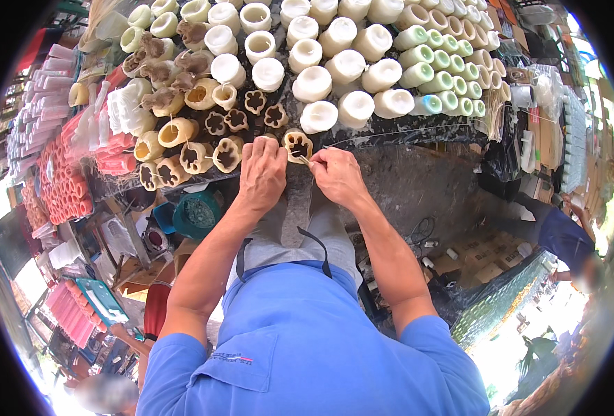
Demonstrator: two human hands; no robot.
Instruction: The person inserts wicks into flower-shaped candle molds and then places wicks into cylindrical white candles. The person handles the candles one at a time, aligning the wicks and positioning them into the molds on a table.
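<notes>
My right hand (338, 175) is closed in a pinch on a thin pale strand (305, 160), like a wick, at the near rim of a cream wax candle (288, 147) with a dark flower-shaped hollow. Beside it, my left hand (262, 173) has its fingers curled down at the bench's near edge. A bit of pale wax shows at its fingertips, but what it holds is mostly hidden. Left of that hand stand similar hollowed candles (227, 154), some with wicks. Several small dark flower-shaped wax pieces (236, 120) lie just beyond.
Rows of white candles (347, 67) fill the bench, with pale green ones (418, 74) at right. Red and pink candles (64, 184) are stacked at left. A teal bucket (197, 213) stands below the bench. Other people (564, 232) are at the lower right and lower left.
</notes>
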